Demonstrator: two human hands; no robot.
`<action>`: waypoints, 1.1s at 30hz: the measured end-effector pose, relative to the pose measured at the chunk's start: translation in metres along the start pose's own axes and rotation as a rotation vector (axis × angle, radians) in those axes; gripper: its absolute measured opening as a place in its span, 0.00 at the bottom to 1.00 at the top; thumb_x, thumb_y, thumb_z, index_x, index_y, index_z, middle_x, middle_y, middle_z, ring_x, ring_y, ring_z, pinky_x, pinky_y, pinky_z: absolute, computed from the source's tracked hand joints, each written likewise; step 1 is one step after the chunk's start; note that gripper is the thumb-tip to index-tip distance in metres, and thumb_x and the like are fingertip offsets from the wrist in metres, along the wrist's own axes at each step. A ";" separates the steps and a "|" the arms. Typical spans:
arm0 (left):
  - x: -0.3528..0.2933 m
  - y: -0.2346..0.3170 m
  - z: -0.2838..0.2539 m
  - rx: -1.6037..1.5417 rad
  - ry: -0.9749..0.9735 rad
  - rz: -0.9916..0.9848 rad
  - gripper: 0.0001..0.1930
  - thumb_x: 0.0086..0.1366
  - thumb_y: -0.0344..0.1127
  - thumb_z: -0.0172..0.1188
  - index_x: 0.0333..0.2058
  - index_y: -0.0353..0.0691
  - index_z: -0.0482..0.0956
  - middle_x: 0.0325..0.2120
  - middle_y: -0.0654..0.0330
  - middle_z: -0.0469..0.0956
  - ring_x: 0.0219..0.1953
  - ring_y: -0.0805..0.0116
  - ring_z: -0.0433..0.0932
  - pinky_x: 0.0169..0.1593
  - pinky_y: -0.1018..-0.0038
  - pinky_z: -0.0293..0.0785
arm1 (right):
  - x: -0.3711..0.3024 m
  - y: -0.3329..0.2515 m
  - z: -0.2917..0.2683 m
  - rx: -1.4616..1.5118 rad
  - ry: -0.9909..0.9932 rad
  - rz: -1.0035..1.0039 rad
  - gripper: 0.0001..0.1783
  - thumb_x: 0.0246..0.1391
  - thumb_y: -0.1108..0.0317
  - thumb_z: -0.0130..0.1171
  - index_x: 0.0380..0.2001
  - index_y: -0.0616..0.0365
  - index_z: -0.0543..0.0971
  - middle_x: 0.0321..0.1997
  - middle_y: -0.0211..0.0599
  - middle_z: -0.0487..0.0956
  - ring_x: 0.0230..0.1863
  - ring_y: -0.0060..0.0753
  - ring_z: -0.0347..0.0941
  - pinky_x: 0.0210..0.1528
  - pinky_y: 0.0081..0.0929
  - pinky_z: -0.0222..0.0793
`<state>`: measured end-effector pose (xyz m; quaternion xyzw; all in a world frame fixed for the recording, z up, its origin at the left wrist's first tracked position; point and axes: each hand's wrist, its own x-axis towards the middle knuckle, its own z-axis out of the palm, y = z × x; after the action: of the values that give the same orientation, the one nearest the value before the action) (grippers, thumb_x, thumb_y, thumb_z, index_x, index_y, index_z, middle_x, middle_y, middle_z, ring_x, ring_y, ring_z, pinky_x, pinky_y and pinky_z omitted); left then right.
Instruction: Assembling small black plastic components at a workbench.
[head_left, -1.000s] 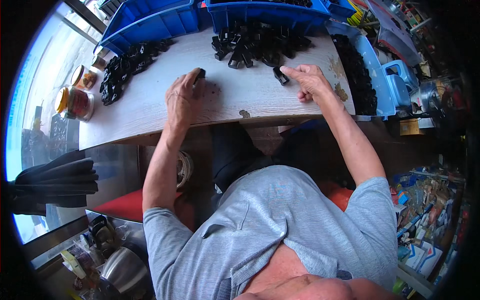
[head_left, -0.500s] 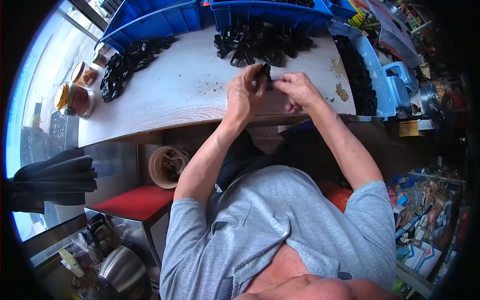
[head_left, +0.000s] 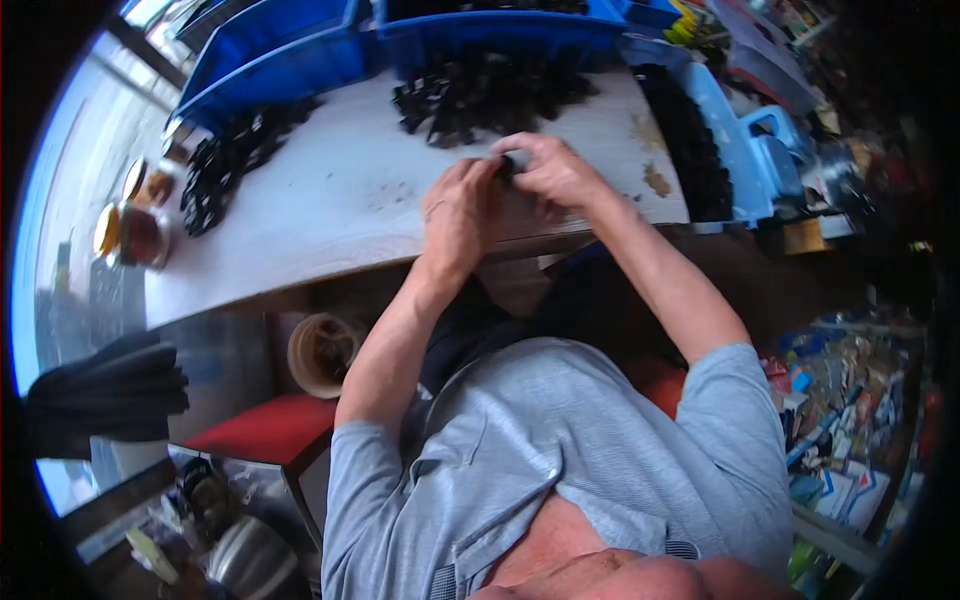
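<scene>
Over the front part of the white table, my left hand [head_left: 462, 212] is closed round a small black plastic part [head_left: 512, 164], mostly hidden by the fingers. Against the same part, my right hand [head_left: 555, 175] is closed too, its thumb and forefinger at the upper end. The two hands nearly touch, and motion blur hides the exact grip. Just beyond them lies a heap of similar black parts [head_left: 480, 95]. A second pile of black parts [head_left: 225, 165] stretches along the table's left side.
Blue bins [head_left: 500, 38] line the back of the table [head_left: 330, 200]. A light-blue tray [head_left: 735, 150] with black parts stands at the right. Lidded jars [head_left: 140, 238] stand at the left edge. Below are a round bucket [head_left: 318, 355] and a red-topped cabinet [head_left: 265, 425].
My right hand has moved up and in against the black part held by my left hand; before, it was slightly apart. The whole view has shifted and turned a little.
</scene>
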<state>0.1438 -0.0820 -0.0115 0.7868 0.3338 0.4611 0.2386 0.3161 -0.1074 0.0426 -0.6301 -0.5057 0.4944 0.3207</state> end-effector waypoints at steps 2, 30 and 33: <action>0.003 -0.003 0.001 0.027 -0.033 0.026 0.15 0.58 0.23 0.61 0.45 0.37 0.83 0.34 0.50 0.81 0.37 0.49 0.81 0.42 0.62 0.77 | 0.011 0.009 -0.005 -0.083 -0.026 0.037 0.25 0.53 0.75 0.57 0.56 0.51 0.75 0.19 0.38 0.77 0.13 0.28 0.75 0.13 0.28 0.71; 0.013 -0.006 -0.018 0.037 -0.336 0.193 0.20 0.57 0.26 0.58 0.50 0.42 0.80 0.46 0.52 0.81 0.49 0.48 0.78 0.53 0.56 0.73 | 0.015 0.027 0.004 -0.119 0.033 -0.083 0.13 0.55 0.62 0.65 0.41 0.57 0.83 0.24 0.34 0.80 0.17 0.25 0.75 0.15 0.26 0.69; 0.011 -0.007 -0.006 0.350 -0.435 0.204 0.27 0.61 0.34 0.62 0.61 0.49 0.74 0.55 0.55 0.75 0.60 0.52 0.70 0.58 0.54 0.68 | 0.003 0.023 -0.008 -0.156 0.135 -0.022 0.18 0.55 0.75 0.61 0.50 0.57 0.78 0.14 0.29 0.73 0.12 0.21 0.70 0.11 0.24 0.60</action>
<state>0.1403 -0.0685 -0.0069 0.9258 0.2684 0.2386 0.1179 0.3315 -0.1100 0.0230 -0.6795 -0.5270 0.4060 0.3095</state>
